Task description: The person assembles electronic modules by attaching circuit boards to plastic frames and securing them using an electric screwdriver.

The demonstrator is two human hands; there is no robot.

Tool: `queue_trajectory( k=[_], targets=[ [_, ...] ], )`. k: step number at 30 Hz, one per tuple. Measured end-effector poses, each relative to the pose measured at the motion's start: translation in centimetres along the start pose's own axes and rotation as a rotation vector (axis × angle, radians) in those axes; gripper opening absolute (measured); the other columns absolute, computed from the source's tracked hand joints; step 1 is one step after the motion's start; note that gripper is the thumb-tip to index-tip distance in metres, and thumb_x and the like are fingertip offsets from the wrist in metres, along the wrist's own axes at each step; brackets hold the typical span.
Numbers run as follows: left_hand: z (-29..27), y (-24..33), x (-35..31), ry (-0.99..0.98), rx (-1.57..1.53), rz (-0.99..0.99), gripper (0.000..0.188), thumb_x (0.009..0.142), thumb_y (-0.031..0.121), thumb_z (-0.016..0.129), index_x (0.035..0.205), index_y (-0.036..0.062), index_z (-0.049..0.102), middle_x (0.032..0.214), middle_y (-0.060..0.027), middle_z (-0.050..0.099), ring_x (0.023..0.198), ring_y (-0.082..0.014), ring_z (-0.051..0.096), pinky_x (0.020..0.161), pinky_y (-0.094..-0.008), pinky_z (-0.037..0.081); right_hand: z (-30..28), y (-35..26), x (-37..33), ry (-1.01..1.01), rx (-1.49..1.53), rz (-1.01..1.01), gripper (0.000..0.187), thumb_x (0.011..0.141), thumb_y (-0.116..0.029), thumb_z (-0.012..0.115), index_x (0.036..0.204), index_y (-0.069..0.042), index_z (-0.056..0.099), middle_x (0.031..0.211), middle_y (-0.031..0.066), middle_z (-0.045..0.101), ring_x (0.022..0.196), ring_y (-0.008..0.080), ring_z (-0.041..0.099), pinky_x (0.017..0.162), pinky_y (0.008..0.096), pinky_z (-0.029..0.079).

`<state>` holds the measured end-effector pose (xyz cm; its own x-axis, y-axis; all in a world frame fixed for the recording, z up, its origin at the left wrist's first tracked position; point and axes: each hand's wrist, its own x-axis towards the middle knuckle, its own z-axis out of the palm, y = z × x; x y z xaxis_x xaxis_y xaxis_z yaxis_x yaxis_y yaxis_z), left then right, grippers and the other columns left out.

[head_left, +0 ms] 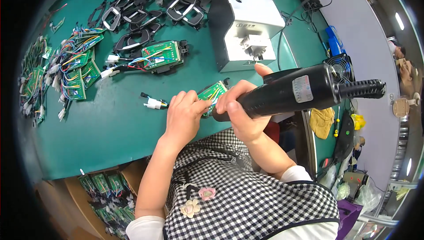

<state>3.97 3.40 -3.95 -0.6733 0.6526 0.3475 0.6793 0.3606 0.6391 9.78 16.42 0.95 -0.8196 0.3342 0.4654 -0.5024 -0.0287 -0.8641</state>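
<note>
My right hand (245, 115) is wrapped round a black electric screwdriver (289, 93), whose cord end points to the right. The tool's nose is down at a green circuit board (213, 93) with coloured wires; its tip is hidden behind my fingers. My left hand (184, 113) steadies that board from the left, fingers bent and pressed on its edge. A white connector (154, 103) on a short lead sticks out to the left of my left hand. Whether a black frame lies under the board is mostly hidden.
Behind my hands stands a white and black boxy machine (247, 15). An assembled board on a black frame (163, 56) lies left of it, with black frames (132, 39) beyond. Wired boards (79, 65) are heaped at left. Below the table edge is a carton of boards (73, 191).
</note>
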Motion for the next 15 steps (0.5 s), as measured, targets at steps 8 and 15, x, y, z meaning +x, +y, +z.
queue_trajectory(
  k=[8, 15],
  targets=[
    [0.0, 0.0, 0.3, 0.031, 0.024, -0.002, 0.008, 0.066, 0.001, 0.056, 0.065, 0.0084, 0.056, 0.065, -0.0039, 0.041, 0.065, -0.0207, 0.043, 0.057, -0.0325, 0.033, 1.1, 1.2, 0.7, -0.112, -0.061, 0.05, 0.066, 0.072, 0.006, 0.055, 0.124, 0.004, 0.015, 0.07, 0.0115, 0.053, 0.057, 0.0155, 0.053, 0.055, 0.0246, 0.045],
    [2.1, -1.3, -0.9, 0.077, -0.081, -0.034, 0.022, 0.065, 0.009, 0.06, 0.086, 0.0041, 0.055, 0.085, -0.0087, 0.053, 0.081, -0.0262, 0.05, 0.068, -0.0361, 0.038, 1.6, 1.0, 2.2, -0.398, -0.229, -0.039, 0.042, 0.059, -0.012, 0.066, 0.097, -0.002, 0.051, 0.091, 0.0076, 0.058, 0.085, 0.0206, 0.056, 0.078, 0.0305, 0.041]
  ],
)
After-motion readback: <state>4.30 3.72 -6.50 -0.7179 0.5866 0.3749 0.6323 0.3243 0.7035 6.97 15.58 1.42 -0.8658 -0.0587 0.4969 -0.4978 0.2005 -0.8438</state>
